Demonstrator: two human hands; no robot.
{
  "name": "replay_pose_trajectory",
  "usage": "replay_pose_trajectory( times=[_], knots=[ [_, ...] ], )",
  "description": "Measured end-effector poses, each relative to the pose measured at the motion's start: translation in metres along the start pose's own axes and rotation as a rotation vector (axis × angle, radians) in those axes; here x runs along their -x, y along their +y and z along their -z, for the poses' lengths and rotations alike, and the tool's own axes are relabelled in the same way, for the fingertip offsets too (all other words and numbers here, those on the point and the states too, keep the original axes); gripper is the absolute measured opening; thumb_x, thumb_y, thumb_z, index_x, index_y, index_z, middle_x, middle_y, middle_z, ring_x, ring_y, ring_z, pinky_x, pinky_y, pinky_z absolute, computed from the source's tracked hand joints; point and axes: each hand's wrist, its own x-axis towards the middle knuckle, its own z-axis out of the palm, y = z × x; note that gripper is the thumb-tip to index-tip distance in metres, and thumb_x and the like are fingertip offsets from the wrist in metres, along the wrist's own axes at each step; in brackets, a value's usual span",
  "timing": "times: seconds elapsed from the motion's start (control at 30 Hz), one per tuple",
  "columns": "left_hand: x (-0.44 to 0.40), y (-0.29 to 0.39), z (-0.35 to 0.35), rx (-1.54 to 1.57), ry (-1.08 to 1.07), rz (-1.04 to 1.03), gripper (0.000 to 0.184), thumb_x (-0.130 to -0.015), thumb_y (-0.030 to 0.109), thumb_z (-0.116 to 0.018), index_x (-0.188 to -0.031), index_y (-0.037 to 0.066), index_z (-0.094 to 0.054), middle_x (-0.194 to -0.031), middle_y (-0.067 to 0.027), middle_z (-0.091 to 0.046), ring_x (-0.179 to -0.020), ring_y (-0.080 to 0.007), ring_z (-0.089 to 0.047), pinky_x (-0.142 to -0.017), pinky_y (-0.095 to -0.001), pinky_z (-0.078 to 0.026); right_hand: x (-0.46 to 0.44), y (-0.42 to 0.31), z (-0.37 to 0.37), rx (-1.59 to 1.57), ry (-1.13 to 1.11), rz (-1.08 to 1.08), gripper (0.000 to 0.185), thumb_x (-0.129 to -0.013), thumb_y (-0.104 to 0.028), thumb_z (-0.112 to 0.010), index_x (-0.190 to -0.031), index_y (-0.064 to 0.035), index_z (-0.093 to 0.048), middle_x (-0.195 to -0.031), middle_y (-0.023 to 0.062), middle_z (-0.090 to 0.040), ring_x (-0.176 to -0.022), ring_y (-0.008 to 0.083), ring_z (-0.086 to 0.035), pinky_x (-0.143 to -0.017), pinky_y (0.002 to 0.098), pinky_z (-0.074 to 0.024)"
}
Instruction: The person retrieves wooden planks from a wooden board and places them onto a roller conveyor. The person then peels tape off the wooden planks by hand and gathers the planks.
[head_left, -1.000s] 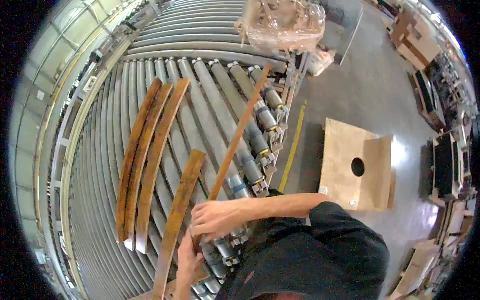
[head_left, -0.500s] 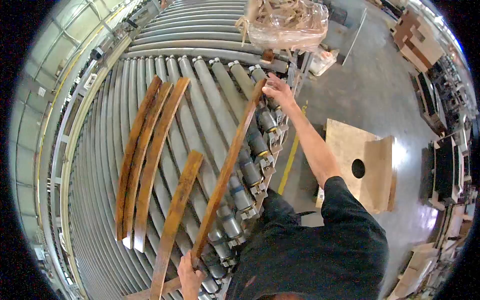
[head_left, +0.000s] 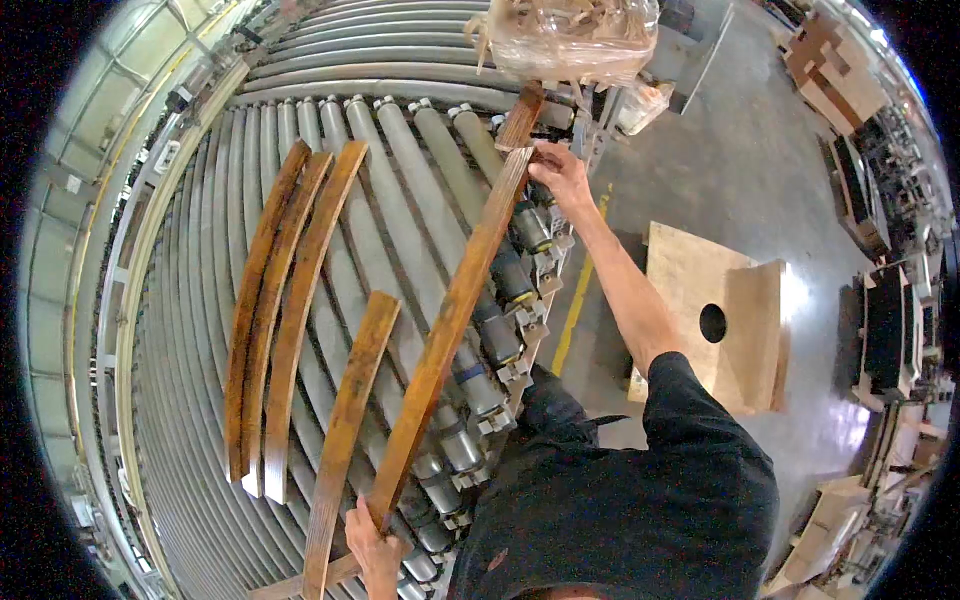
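Observation:
A long brown board [head_left: 452, 325], which looks like stained wood, slants across the near side of the rollers. My left hand [head_left: 375, 555] is closed around its near end, and my right hand [head_left: 562, 180] grips its far end. The board's broad face is turned up. Just beyond my right hand lies a shorter brown piece [head_left: 520, 118], close to the board's far end. To the left, another brown board [head_left: 350, 440] rests on the rollers. Farther left lie three long boards [head_left: 308, 325] side by side. Part of a crosswise strip [head_left: 290, 588] shows at the bottom.
The roller conveyor [head_left: 410, 190] spreads under the boards. A plastic-wrapped bundle [head_left: 575, 45] sits at its far end. On the floor to the right stands a plywood piece with a round hole [head_left: 680, 270]. Stacked cardboard [head_left: 835, 75] is at the far right.
The held board has rolled from its narrow edge to show its broad face. More of the short piece beyond my right hand shows. Both hands keep their grip; the view has shifted slightly.

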Motion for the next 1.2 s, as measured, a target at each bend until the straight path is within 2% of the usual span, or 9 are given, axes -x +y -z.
replay_pose_trajectory(
  times=[0.2, 0.37, 0.47, 0.6, 0.63, 0.67, 0.87, 1.0, 1.2],
  knots=[
    [0.0, 0.008, 0.009, 0.016, 0.067, 0.007, 0.071, -0.058, -0.008, -0.06, -0.128, -0.007, -0.049, -0.1, -0.0218, -0.051, -0.092, -0.0424, -0.053, -0.083, -0.048, -0.043, -0.001, 0.031, 0.005, 0.019, 0.053, 0.071, 0.046, -0.08, -0.002, -0.075, -0.123, 0.0009, -0.057, -0.109, 0.0101, -0.065, -0.102, 0.0196, -0.063, -0.091, 0.034, -0.0529],
    [0.003, 0.004, 0.013, 0.042, 0.101, 0.019, 0.068, -0.057, -0.007, -0.059, -0.125, -0.006, -0.051, -0.102, -0.0222, -0.053, -0.095, -0.0424, -0.053, -0.085, -0.0487, -0.043, 0.028, -0.026, -0.011, 0.058, 0.103, -0.042, 0.046, -0.08, -0.002, -0.076, -0.122, 0.0001, -0.059, -0.112, 0.0096, -0.066, -0.1, 0.019, -0.064, -0.091, 0.034, -0.0533],
    [0.015, -0.006, 0.014, 0.071, 0.124, 0.082, 0.066, -0.057, -0.007, -0.059, -0.123, -0.006, -0.054, -0.101, -0.0218, -0.055, -0.094, -0.0428, -0.055, -0.085, -0.0488, -0.044, 0.018, -0.003, -0.011, -0.087, -0.029, -0.002, 0.048, -0.079, -0.002, -0.077, -0.123, -0.0007, -0.059, -0.112, 0.0079, -0.067, -0.104, 0.0187, -0.064, -0.092, 0.034, -0.0524],
    [0.027, -0.017, 0.017, 0.065, 0.265, 0.057, 0.062, -0.058, -0.008, -0.058, -0.12, -0.004, -0.056, -0.095, -0.0213, -0.056, -0.089, -0.0435, -0.055, -0.081, -0.0484, -0.045, 0.017, -0.038, -0.068, -0.102, 0.022, 0.037, 0.051, -0.084, -0.006, -0.074, -0.13, 0.0018, -0.056, -0.119, 0.0105, -0.065, -0.106, 0.0197, -0.062, -0.096, 0.0346, -0.0504],
    [0.024, -0.023, 0.018, 0.045, 0.342, 0.028, 0.06, -0.059, -0.011, -0.057, -0.119, -0.003, -0.057, -0.093, -0.0218, -0.055, -0.086, -0.0434, -0.055, -0.078, -0.0481, -0.046, 0.009, -0.041, -0.086, 0.068, 0.013, 0.045, 0.05, -0.083, -0.005, -0.074, -0.129, 0.0017, -0.056, -0.12, 0.0108, -0.064, -0.109, 0.0198, -0.062, -0.097, 0.0338, -0.0494],
    [0.023, -0.03, 0.02, 0.026, 0.367, 0.045, 0.06, -0.059, -0.011, -0.056, -0.119, -0.003, -0.057, -0.092, -0.0217, -0.054, -0.086, -0.0433, -0.055, -0.078, -0.0479, -0.046, 0.0, -0.031, -0.103, -0.024, -0.032, 0.033, 0.054, -0.079, -0.008, -0.079, -0.127, 0.003, -0.055, -0.119, 0.011, -0.063, -0.109, 0.0188, -0.06, -0.098, 0.0338, -0.0492],
    [0.013, -0.068, 0.042, 0.011, 0.397, 0.173, 0.061, -0.06, -0.011, -0.058, -0.121, -0.003, -0.057, -0.093, -0.021, -0.053, -0.088, -0.0431, -0.054, -0.078, -0.0483, -0.044, -0.034, -0.005, -0.205, -0.44, -0.216, -0.018, 0.047, -0.08, 0.004, -0.071, -0.124, 0.0013, -0.054, -0.117, 0.0106, -0.061, -0.105, 0.0205, -0.062, -0.094, 0.0341, -0.0526],
    [-0.004, -0.069, 0.06, -0.039, 0.44, 0.23, 0.055, -0.064, -0.015, -0.057, -0.118, -0.001, -0.06, -0.091, -0.0173, -0.054, -0.083, -0.0373, -0.056, -0.072, -0.0423, -0.046, -0.044, -0.01, -0.247, -0.335, -0.2, -0.081, 0.047, -0.08, 0.003, -0.071, -0.124, 0.0011, -0.053, -0.117, 0.0112, -0.061, -0.106, 0.0212, -0.061, -0.093, 0.0337, -0.0525],
    [-0.026, -0.091, 0.066, -0.045, 0.466, 0.206, 0.051, -0.069, -0.008, -0.066, -0.119, -0.001, -0.06, -0.09, -0.0166, -0.055, -0.078, -0.0355, -0.057, -0.068, -0.0432, -0.045, -0.064, 0.024, -0.277, -0.219, -0.219, -0.062, 0.048, -0.081, 0.001, -0.071, -0.126, 0.0013, -0.052, -0.118, 0.0115, -0.06, -0.11, 0.0215, -0.059, -0.096, 0.0356, -0.0508]
  ],
)
